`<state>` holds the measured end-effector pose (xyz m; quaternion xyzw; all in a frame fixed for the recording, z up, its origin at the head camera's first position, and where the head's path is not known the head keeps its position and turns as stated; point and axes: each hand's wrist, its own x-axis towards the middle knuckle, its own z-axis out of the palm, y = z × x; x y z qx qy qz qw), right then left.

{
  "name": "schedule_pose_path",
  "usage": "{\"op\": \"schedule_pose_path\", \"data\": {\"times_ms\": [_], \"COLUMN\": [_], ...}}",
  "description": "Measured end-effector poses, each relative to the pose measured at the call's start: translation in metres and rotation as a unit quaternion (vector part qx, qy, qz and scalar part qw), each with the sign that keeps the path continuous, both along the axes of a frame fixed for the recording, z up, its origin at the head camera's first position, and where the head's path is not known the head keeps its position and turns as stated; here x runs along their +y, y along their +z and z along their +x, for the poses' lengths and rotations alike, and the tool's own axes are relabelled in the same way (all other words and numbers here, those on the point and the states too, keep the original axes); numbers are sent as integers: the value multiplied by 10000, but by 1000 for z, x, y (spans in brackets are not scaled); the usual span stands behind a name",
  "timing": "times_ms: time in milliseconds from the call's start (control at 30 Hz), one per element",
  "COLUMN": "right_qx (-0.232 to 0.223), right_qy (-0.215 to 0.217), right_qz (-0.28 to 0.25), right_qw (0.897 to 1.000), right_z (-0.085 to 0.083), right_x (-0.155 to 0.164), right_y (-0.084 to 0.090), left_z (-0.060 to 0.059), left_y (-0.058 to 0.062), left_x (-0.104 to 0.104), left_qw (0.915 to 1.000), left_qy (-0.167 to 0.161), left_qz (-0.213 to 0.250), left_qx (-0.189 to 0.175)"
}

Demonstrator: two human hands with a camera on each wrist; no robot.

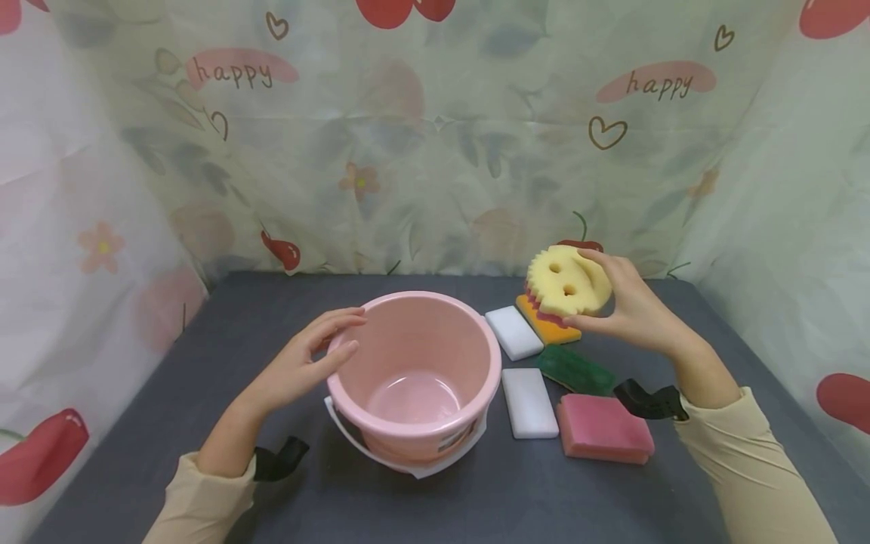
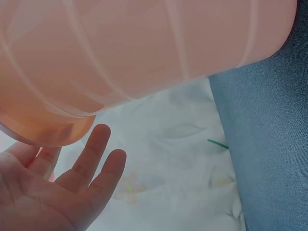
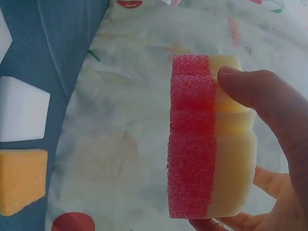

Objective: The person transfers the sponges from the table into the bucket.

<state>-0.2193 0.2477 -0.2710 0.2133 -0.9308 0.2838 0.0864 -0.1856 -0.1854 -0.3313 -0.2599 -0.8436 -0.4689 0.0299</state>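
Note:
A pink bucket (image 1: 414,431) stands upright on the dark table, its inside bare and its white handle hanging down in front. My left hand (image 1: 306,363) is at the bucket's left rim, fingers loosely spread; the left wrist view shows the fingers (image 2: 96,149) right by the rim from below. My right hand (image 1: 635,306) grips a round, face-shaped sponge (image 1: 567,281) between thumb and fingers, raised over the table's back right. Two holes and a mouth slot mark its yellow side; in the right wrist view a red layer (image 3: 191,139) lies against the yellow one.
Right of the bucket lie a white sponge (image 1: 513,332), another white sponge (image 1: 530,403), an orange sponge (image 1: 553,330) partly behind the held one, a green scouring pad (image 1: 576,370) and a pink sponge block (image 1: 605,423). Printed cloth (image 1: 435,151) walls the table at the back and sides.

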Motion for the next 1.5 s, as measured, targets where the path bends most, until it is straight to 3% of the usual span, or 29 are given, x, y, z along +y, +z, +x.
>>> {"op": "schedule_pose_path", "data": {"times_ms": [600, 1500], "right_qx": [722, 904], "right_qy": [570, 1276], "right_qz": [-139, -143], "right_qw": [9957, 9876], "right_z": [8, 25], "right_x": [-22, -52], "right_y": [5, 9], "left_z": [1, 1], "left_y": [0, 1], "left_x": [1, 1], "left_qw": [10000, 9999], "left_qy": [-36, -46], "left_qz": [32, 40], "left_qx": [8, -90]}}
